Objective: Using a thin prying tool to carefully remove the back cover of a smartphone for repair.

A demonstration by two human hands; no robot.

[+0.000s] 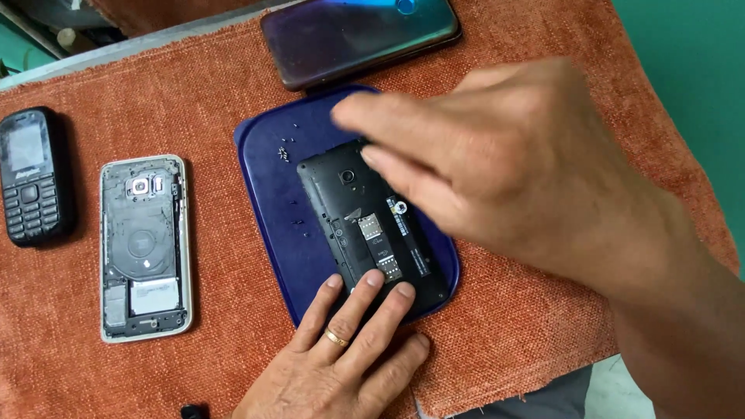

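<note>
An opened black smartphone (372,225) is pinned down on a dark blue plastic tray (268,194) by the left hand (341,365).

In the head view, the phone lies with its back cover off, card slots and camera lens exposed, on the tray near the middle of the rust-orange woven cloth (543,326) that covers the tabletop. Its near end is pressed by the flat, spread fingers (371,289) of the left hand; nothing is gripped by them, and a gold ring (336,337) is worn on one. The right hand (512,171) is blurred above the phone's far end, its fingers loosely extended and nothing seen in them. Small loose screws (284,152) are scattered on the tray's far left part. Towards the left edge lie a silver-framed smartphone with its back removed (145,247) and a black keypad phone (31,177); a dark glossy smartphone (361,35) lies at the far edge.
</note>
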